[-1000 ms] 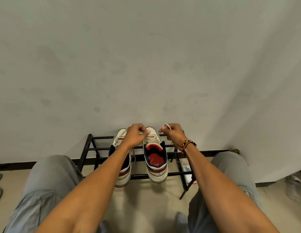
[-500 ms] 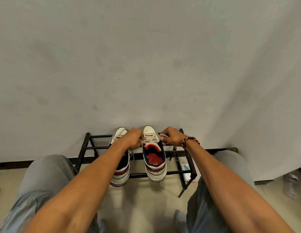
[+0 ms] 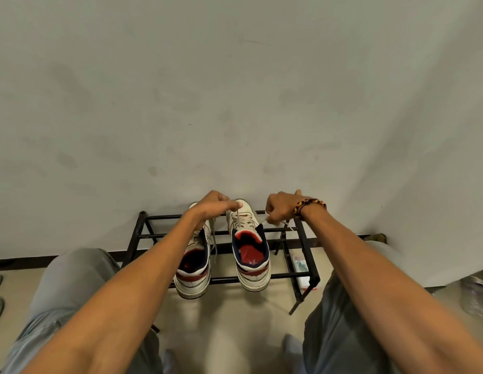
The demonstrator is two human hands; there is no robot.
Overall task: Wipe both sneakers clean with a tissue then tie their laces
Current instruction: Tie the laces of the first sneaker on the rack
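The right sneaker's (image 3: 249, 249) lace (image 3: 236, 215) was being tied, its ends pinched in left hand (image 3: 212, 205) and right hand (image 3: 279, 207); tightening was judged next.

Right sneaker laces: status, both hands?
Left hand and right hand each pinch a lace end, pulled apart. Right sneaker on rack, knot unfinished. Nothing blocking.
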